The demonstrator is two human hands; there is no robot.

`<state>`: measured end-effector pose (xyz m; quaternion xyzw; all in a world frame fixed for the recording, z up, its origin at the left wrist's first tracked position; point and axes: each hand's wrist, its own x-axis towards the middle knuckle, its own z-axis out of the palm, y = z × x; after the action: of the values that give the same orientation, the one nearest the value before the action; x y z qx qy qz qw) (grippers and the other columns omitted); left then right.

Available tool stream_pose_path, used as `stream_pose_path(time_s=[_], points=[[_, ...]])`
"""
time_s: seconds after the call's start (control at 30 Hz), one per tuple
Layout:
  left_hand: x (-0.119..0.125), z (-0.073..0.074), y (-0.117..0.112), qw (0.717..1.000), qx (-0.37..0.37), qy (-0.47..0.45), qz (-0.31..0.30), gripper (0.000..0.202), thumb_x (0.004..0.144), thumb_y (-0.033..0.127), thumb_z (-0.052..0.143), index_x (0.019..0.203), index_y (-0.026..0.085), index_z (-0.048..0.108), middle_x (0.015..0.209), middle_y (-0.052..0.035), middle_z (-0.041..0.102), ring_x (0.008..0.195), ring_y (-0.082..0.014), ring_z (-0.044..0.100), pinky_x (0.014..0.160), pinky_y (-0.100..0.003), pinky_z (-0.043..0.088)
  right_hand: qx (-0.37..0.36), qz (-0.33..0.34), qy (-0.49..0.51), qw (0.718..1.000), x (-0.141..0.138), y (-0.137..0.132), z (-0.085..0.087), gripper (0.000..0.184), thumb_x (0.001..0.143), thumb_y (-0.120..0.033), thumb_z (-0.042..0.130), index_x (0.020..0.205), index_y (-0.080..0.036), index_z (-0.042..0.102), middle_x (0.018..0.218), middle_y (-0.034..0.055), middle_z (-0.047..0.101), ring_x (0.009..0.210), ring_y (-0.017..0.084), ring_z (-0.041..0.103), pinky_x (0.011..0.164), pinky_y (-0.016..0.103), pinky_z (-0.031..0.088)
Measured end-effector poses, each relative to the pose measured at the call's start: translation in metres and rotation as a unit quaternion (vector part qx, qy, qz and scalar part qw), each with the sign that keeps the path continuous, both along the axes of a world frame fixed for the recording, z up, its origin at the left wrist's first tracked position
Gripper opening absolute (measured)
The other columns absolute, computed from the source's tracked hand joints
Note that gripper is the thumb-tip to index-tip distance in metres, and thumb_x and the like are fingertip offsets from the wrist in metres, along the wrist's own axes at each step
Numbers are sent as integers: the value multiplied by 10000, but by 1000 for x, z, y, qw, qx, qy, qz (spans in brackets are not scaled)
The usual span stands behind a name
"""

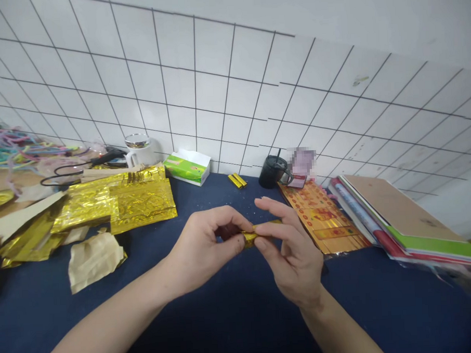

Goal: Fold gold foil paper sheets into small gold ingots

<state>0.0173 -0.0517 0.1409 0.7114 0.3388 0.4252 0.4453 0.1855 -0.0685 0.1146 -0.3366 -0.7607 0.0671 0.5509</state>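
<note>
Between my two hands, above the dark blue table, is a narrow roll of gold foil paper point(250, 239). My left hand point(213, 240) pinches its left part between thumb and fingers. With thumb and index finger, my right hand point(295, 249) grips the roll's right part, the other fingers raised. Much of the roll is hidden behind the fingers. Beyond the hands, two small gold foil rolls point(237, 180) lie side by side near the wall. To the left are several gold foil sheets point(143, 204) and a crumpled, pale-backed piece of foil paper point(94, 260).
Along the wall stand a white lidded mug point(138, 152), a green tissue pack point(187, 167) and a black mug point(273, 170). An orange printed sheet point(319, 214) and stacked books point(409, 216) lie right. Colourful cords point(19, 141) and a black cable point(63, 173) lie far left.
</note>
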Motion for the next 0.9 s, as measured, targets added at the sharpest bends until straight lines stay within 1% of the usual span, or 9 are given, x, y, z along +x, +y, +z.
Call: stream_pose_path(time_s=[0.13,0.23,0.33,0.57,0.73,0.9], points=[[-1,2,-1,999,26,34,-1,116,723,106,541,771,164,628,686,14,605,591,-87,517,550,-198,429,-21,17,25,999,-1,-1,-4,235,770,-75,576,938,-238,596,1146,75,564,1058,243,531,856,465,466],[-3,4,-1,998,37,60,-8,143,719,92,522,780,167,628,708,11,618,624,-97,542,575,-206,439,-25,22,44,998,-3,-2,-7,244,774,-73,576,941,-250,599,1135,71,575,1026,235,546,832,455,484],[-5,6,-1,996,43,70,-17,163,714,78,514,785,170,628,733,9,635,643,-101,560,588,-207,446,-15,20,58,998,-5,-2,-9,262,769,-63,576,949,-251,605,1129,65,580,1019,233,551,836,457,479],[-6,5,-1,995,68,70,-14,112,727,101,544,772,166,623,757,2,654,651,-100,577,583,-196,448,4,15,61,998,-6,-3,-8,286,755,-52,580,960,-248,616,1120,59,585,1026,237,548,861,477,458],[-6,5,-1,992,79,97,-12,118,737,102,529,775,166,620,755,7,647,646,-94,569,585,-194,445,26,-2,53,998,-7,-3,-10,286,749,-56,589,954,-253,624,1093,55,598,1023,239,554,877,491,455],[-8,8,-1,991,69,109,-28,191,731,72,497,821,179,626,726,29,638,637,-88,570,582,-183,444,4,7,79,997,-8,-2,-12,277,758,-56,584,946,-256,623,1085,48,605,1016,231,559,893,498,447]])
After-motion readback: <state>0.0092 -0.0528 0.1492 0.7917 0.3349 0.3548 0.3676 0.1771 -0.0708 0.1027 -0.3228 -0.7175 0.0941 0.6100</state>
